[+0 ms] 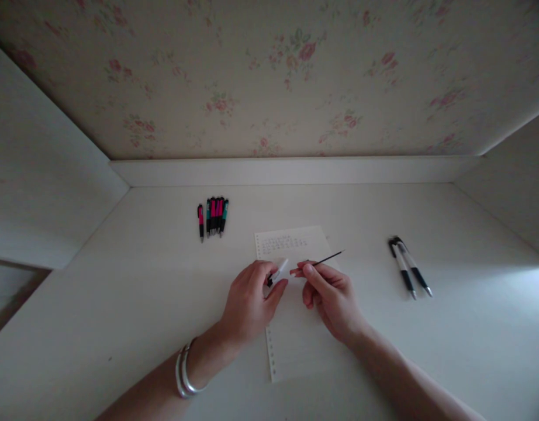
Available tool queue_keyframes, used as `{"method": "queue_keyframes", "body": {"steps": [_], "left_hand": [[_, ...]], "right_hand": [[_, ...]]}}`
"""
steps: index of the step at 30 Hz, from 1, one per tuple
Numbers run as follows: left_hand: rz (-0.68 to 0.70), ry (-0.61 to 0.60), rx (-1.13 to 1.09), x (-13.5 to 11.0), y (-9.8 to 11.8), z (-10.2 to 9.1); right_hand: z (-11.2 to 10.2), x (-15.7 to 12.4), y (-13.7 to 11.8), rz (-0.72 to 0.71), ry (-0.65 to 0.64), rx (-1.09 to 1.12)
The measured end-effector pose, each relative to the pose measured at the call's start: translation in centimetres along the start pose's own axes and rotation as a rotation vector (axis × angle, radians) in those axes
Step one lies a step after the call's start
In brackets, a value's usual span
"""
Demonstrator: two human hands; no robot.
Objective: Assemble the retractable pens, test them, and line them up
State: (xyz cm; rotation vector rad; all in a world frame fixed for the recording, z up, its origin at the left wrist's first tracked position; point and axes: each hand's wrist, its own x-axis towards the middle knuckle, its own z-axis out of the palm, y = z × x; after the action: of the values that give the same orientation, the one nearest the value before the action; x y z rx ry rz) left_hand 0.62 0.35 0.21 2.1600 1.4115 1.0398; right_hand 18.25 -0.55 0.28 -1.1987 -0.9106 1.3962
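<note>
My left hand (251, 301) is closed around a white pen barrel (280, 269) with a black end, its open tip slanting up to the right. Across a small gap, my right hand (331, 295) pinches a thin black pen refill (328, 258) between thumb and forefinger. The refill's dark point aims up and right, away from the barrel, while a reddish end shows near the fingertips. Both hands are over a sheet of punched paper (298, 351) with handwriting near its top.
At the back left lie several pink, purple and teal pens (216, 215), one a little apart. Two white-and-black pens (410, 268) rest on the right of the white desk (164, 292). A floral-papered wall (252, 76) rises behind, with side panels at left and right.
</note>
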Motion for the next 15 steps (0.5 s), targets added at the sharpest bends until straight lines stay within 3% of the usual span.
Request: {"method": "queue_keyframes", "body": {"steps": [5,8,15], "left_hand": [[0.046,-0.100,0.244,0.69,-0.33,-0.06],[0.039,-0.119,0.206,0.71,-0.46,0.05],[0.099,-0.041,-0.006,0.67,-0.54,0.20]], "right_hand": [[-0.83,0.64,-0.42,-0.099,0.126,-0.037],[-0.98,0.89,-0.56,-0.114,0.169,-0.062],[-0.79,1.00,-0.44,-0.122,0.191,-0.081]]}}
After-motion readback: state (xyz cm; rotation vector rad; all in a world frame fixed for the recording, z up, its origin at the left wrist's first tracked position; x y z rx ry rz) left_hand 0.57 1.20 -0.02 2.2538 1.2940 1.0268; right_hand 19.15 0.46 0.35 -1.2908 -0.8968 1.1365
